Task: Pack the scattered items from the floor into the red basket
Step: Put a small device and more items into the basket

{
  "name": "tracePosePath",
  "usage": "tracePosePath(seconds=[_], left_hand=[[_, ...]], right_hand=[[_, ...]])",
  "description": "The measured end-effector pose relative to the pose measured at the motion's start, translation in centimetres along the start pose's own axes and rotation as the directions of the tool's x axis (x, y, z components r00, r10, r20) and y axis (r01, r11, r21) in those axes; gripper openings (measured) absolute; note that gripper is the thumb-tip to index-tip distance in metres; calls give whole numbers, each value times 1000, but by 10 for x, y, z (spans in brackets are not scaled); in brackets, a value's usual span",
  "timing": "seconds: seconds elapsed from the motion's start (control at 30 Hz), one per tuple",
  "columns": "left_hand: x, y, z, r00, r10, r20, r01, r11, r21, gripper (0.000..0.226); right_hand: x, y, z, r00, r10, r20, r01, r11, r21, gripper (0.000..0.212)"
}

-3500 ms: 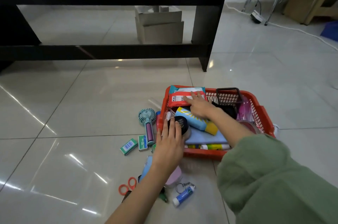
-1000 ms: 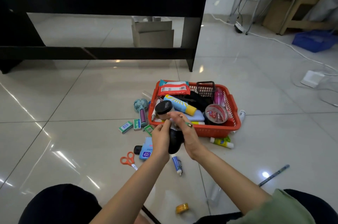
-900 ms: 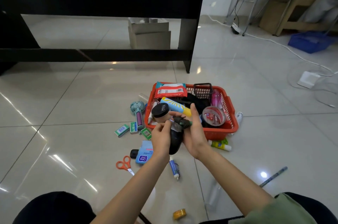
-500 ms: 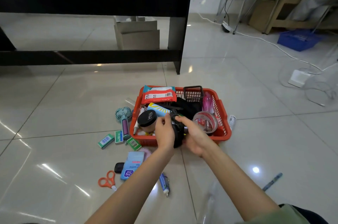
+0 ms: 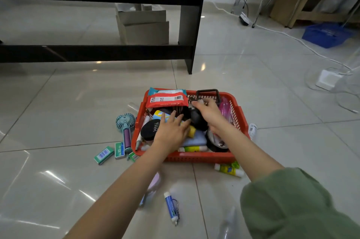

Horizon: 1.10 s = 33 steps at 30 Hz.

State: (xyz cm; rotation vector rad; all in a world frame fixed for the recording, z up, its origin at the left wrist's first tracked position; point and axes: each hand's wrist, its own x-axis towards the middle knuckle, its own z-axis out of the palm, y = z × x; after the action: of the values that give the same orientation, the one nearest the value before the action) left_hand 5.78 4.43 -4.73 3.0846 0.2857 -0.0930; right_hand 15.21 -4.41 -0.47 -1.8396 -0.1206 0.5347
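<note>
floor near me: blue tube, glue stick, green boxes all unpacked | left hand flat, fingers spread, pressing stuff in red basket | right hand wrapped round black gadget above the middle | tip: wedge it low, don't just drop it

"MAKE OVER" on the black round compact; other labels unreadable.
</note>
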Motion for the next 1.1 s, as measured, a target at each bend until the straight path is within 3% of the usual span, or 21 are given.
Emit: tracePosePath(seconds=[0.13, 0.27, 0.33, 0.43, 0.47, 0.53, 0.6, 0.7, 0.77, 0.83, 0.9, 0.97, 1.03, 1.07, 1.1], left_hand=[[-2, -1, -2, 999, 10, -44, -8, 999, 36, 42], [-5, -2, -10, 999, 25, 30, -27, 997, 67, 42], [-8, 0, -12, 997, 42, 58, -46, 996, 77, 42], [-12, 4, -12, 992, 84, 90, -93, 991, 98, 43], [-14, 7, -11, 991, 95, 92, -105, 989, 105, 46], [-18, 10, -7, 996, 65, 57, -70, 994, 83, 54], [-24, 9, -3, 999, 17, -36, -17, 1000, 4, 59], [-43, -5, -1, 956, 40, -291, -70, 993, -95, 52], [-57, -18, 0, 853, 19, -522, -89, 990, -111, 45], [-71, -34, 5, 731, -178, -659, -11, 963, -271, 43], [-89, -52, 13, 636, -496, -592, 159, 834, -528, 38], [-112, -70, 27, 560, -734, -384, 297, 611, -734, 28], [-137, -81, 44, 610, -760, -225, 374, 526, -764, 24], [-149, -82, 53, 676, -716, -173, 400, 554, -730, 24], [-160, -81, 61, 740, -661, -126, 417, 597, -686, 27]], right_hand=[[9, 13, 4, 992, -127, -16, 115, 937, -329, 47], [4, 7, 1, 996, -89, 12, 71, 697, -714, 38], [1, 1, -9, 999, 6, 51, 34, 664, -747, 32], [0, -7, -18, 986, 143, 89, -44, 728, -684, 20], [-2, -8, -16, 987, 137, 84, -41, 723, -690, 15], [-9, -2, -5, 999, -16, 47, 47, 604, -796, 42], [-18, 12, 9, 987, -153, 58, 127, 495, -859, 65], [-23, 23, 17, 977, -132, 167, 185, 135, -974, 58], [-26, 16, 15, 983, -98, 156, 157, 2, -988, 51], [-35, 9, 18, 970, -193, 146, 142, -36, -989, 50], [-51, 8, 26, 901, -394, 183, 216, 41, -976, 50], [-76, 14, 33, 761, -608, 225, 413, 186, -892, 42], [-102, 28, 41, 547, -797, 255, 629, 192, -753, 24], [-116, 38, 45, 510, -808, 296, 690, 179, -701, 17], [-128, 49, 50, 544, -757, 362, 724, 204, -659, 16]])
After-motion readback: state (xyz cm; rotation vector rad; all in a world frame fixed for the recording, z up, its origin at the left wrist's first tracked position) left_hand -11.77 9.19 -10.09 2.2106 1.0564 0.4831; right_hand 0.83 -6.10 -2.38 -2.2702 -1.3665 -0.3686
